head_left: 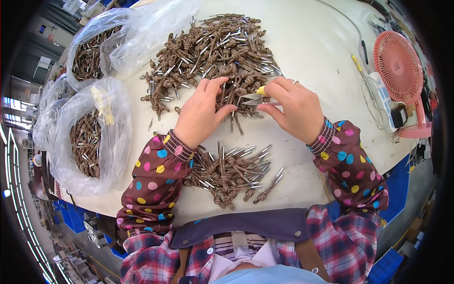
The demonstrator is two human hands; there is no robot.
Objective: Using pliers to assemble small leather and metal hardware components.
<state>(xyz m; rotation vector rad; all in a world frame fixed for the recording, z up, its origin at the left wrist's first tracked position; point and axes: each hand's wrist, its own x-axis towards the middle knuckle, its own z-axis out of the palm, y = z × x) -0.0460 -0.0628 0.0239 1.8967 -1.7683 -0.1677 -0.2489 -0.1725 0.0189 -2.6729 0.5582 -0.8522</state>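
Note:
My left hand [201, 111] is at the near edge of a large heap of brown knotted cords with silver metal tips [208, 52]. Its thumb and index finger are spread around a few cords, without visibly gripping them. In my right hand [295, 109] is a pair of thread snips [254, 99] with yellow on the handle. The blades point left, over the heap's edge, and most of the handle is hidden by my fingers. Between my forearms lies a smaller pile of the same cords [227, 175], their tips mostly pointing up and right.
Clear plastic bags [116, 146] filled with more cords stand along the left. On the right are a pink fan [397, 66], a white power strip [383, 102] with a black plug, a yellow-handled tool [356, 63] and a black pen [364, 52]. The pale tabletop [326, 52] has a curved edge.

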